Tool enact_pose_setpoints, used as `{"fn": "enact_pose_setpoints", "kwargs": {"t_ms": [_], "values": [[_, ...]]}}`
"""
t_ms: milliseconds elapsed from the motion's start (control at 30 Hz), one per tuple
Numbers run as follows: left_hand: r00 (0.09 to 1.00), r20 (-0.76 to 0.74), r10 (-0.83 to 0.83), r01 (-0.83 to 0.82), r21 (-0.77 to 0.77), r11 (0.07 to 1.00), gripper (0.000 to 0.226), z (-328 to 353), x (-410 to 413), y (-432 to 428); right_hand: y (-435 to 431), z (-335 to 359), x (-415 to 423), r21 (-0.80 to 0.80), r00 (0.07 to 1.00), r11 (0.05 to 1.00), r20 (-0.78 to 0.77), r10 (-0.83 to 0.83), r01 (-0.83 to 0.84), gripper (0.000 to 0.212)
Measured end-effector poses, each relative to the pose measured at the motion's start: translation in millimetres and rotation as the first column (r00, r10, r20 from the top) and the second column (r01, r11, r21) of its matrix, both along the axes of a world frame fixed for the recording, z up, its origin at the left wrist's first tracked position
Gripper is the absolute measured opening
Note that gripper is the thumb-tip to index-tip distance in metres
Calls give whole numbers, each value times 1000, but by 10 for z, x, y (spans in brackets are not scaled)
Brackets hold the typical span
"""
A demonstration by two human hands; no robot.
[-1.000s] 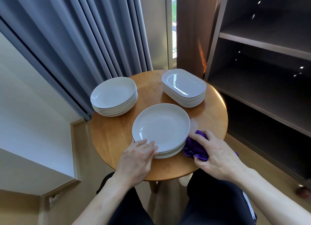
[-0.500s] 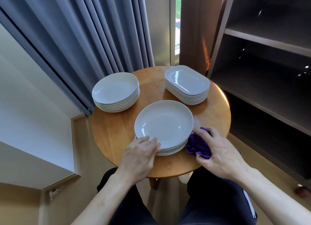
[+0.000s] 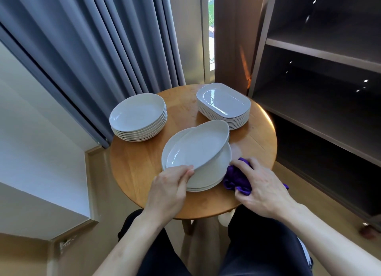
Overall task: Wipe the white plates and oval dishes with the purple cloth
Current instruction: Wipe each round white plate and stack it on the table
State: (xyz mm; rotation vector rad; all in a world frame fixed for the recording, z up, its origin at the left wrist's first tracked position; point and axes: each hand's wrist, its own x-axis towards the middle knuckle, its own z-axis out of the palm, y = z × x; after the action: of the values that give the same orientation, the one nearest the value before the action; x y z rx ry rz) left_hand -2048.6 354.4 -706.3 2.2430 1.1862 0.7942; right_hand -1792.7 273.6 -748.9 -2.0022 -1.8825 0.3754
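Left grip [image 3: 169,185] now grasps and has tilted up the top plate [image 3: 198,147]; right grip [image 3: 261,185] clutches the purple cloth [image 3: 237,176], ready to wipe.

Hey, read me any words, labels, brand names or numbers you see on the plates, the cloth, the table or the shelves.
None: no text can be read anywhere in this view.
The tilted plate, round plate stack, oval dish stack, purple cloth, wooden table and dark shelves show no print, label or number.
The undersides of the plates are hidden, so any maker's marks there cannot be seen.
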Motion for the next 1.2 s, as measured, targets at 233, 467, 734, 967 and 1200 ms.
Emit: {"fn": "enact_pose_setpoints", "kwargs": {"t_ms": [233,467,734,967,1200], "values": [[875,403,269,-47,-483,874,29,371,-30,148,28,-19,31,-22,998,1000,-62,-7,6,81],[538,591,601,230,-789,570,35,368,-5,169,28,23,30,-35,998,999,-68,-1,-2,81],[303,499,812,484,-815,320,31,80,20,114,32,76,27,-55,996,998,-87,2,-7,80],[296,462,836,547,-800,248,35,-48,-62,48,7,59,18,-55,996,998,-94,-13,8,78],[422,541,728,538,-795,279,39,-57,-236,65,16,144,32,-153,991,988,-136,6,-27,80]]}}
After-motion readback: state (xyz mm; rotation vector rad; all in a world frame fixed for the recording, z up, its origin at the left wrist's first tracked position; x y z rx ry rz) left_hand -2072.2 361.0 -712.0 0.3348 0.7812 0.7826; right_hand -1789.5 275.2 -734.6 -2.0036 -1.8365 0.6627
